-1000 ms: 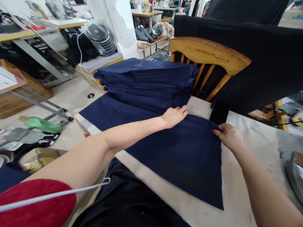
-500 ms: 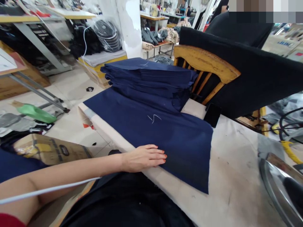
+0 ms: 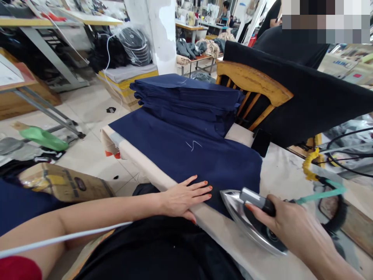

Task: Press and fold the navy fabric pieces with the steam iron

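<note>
A navy fabric panel (image 3: 186, 155) with a white chalk mark lies flat across the cloth-covered ironing table (image 3: 279, 171). My left hand (image 3: 186, 197) rests on the panel's near edge, palm down with the fingers spread. On the right, my right hand (image 3: 291, 225) grips the handle of a steam iron (image 3: 247, 221). The iron's pointed tip is over the panel's near right corner, while its rear is over the pale table cover. Behind the panel rises a folded stack of navy fabric (image 3: 186, 91).
A black phone (image 3: 261, 142) lies by the panel's far right corner. Beyond the table stands a wooden chair (image 3: 256, 79) with black cloth, a person seated there. An iron rest (image 3: 357, 225) is at right; a hose (image 3: 320, 192) trails from the iron. A cardboard box (image 3: 64, 182) sits left.
My right hand has come into view holding the iron, which moved left from the table's right side onto the panel's corner. My left hand's fingers have spread wider.
</note>
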A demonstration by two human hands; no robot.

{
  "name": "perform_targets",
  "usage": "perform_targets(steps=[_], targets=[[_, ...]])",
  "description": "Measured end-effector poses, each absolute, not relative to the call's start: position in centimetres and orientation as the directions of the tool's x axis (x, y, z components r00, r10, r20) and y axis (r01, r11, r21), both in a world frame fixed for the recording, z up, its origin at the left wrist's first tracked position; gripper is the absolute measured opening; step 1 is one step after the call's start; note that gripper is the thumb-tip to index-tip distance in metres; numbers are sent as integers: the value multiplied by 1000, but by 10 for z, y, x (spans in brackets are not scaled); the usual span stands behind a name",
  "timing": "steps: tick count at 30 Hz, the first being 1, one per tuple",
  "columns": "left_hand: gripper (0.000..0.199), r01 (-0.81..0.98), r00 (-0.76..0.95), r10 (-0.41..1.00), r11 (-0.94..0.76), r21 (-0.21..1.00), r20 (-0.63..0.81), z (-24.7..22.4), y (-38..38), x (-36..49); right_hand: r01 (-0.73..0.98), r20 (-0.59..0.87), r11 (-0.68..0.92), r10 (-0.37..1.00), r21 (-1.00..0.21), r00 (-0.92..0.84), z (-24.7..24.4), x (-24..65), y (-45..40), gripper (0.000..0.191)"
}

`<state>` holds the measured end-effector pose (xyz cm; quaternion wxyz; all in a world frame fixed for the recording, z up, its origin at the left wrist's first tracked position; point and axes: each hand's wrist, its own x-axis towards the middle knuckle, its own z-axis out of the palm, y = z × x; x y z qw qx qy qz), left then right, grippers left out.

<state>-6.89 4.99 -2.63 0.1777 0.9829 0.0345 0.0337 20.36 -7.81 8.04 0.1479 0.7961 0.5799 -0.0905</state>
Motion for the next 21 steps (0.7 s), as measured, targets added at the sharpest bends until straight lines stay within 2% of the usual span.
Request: perform_targets(steps=[6, 14, 18, 21], targets=[[73, 100, 992, 120, -939, 329, 42, -30, 50, -77, 956, -417, -262, 860, 133, 294, 75, 193, -74, 53], [83, 152, 985, 167, -958, 245, 45, -38, 48, -78, 950, -374, -262, 875, 169, 307, 79, 191, -72, 48], [82, 152, 985, 167, -963, 223, 50, -37, 48, -77, 960, -430, -242, 859, 140, 279, 74, 194, -67, 47], [81, 149, 985, 163, -964, 218, 48, -36, 48, -78, 944, -410, -317, 852, 92, 326, 68, 205, -73, 50]])
